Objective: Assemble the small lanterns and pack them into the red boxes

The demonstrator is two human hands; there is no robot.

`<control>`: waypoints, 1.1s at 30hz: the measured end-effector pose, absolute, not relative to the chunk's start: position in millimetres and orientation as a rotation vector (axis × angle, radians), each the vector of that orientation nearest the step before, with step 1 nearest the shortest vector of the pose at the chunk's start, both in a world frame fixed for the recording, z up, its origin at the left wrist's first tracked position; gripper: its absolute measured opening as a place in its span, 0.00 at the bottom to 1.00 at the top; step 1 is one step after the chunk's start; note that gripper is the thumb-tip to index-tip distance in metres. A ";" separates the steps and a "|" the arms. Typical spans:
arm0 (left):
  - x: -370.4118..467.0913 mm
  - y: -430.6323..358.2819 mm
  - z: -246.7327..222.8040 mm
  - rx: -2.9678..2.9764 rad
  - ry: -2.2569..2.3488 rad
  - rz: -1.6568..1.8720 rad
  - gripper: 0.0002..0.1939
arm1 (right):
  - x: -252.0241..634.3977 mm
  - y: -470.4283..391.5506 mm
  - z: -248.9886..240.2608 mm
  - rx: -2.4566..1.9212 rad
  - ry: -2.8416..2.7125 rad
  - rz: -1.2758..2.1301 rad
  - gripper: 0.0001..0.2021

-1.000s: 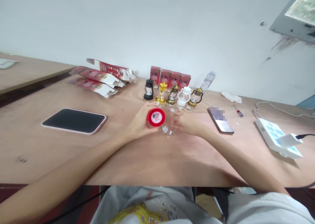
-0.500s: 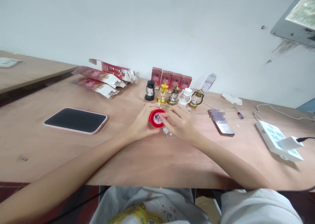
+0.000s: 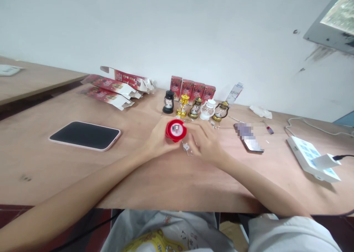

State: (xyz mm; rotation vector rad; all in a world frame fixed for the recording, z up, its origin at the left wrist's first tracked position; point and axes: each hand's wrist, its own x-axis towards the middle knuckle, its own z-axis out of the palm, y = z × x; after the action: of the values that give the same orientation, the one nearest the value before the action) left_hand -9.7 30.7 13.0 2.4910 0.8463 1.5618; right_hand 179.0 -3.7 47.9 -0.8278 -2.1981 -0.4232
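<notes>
My left hand [image 3: 159,139] is closed around a small red lantern [image 3: 167,131], whose round base with a pale disc in the middle is turned up toward me. Just right of it, my right hand [image 3: 206,139] has its thumb and fingers apart, with nothing visible between them; a fingertip is close to the lantern's rim. Beyond my hands stands a row of mini lanterns: a black one [image 3: 168,103], a gold one [image 3: 182,106], a white one [image 3: 207,113] and bronze ones [image 3: 220,111]. Small white scraps [image 3: 187,147] lie beneath my hands.
Red boxes [image 3: 187,89] stand against the wall, and flattened red cartons [image 3: 110,87] lie at the back left. A pink-edged phone or tablet [image 3: 85,135] is on the left. To the right are another phone [image 3: 249,138], a small screwdriver [image 3: 269,128] and a white power strip [image 3: 306,154].
My right hand's fingers have come off the middle of the lantern's base and moved right, spreading apart. The base's pale centre is now uncovered. My left hand keeps its hold.
</notes>
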 end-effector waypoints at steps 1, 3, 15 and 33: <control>-9.6 30.7 13.4 2.486 0.862 1.579 0.26 | 182.6 -1.6 48.9 -0.844 -2.147 -0.373 0.13; -10.3 31.7 13.4 2.494 0.879 1.601 0.27 | 190.6 4.7 49.1 -0.921 -2.150 -0.289 0.11; -14.3 38.1 8.4 2.558 0.957 1.587 0.28 | 201.5 24.1 25.1 -1.020 -2.825 0.105 0.09; -14.1 36.2 8.1 2.582 0.881 1.520 0.28 | 185.0 20.2 58.2 -0.695 -1.787 0.766 0.05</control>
State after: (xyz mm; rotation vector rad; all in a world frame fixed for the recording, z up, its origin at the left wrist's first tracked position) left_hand -14.1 36.2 8.1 2.5816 0.8809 1.5203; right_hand 185.0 20.2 58.2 -0.6949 -1.7866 0.7660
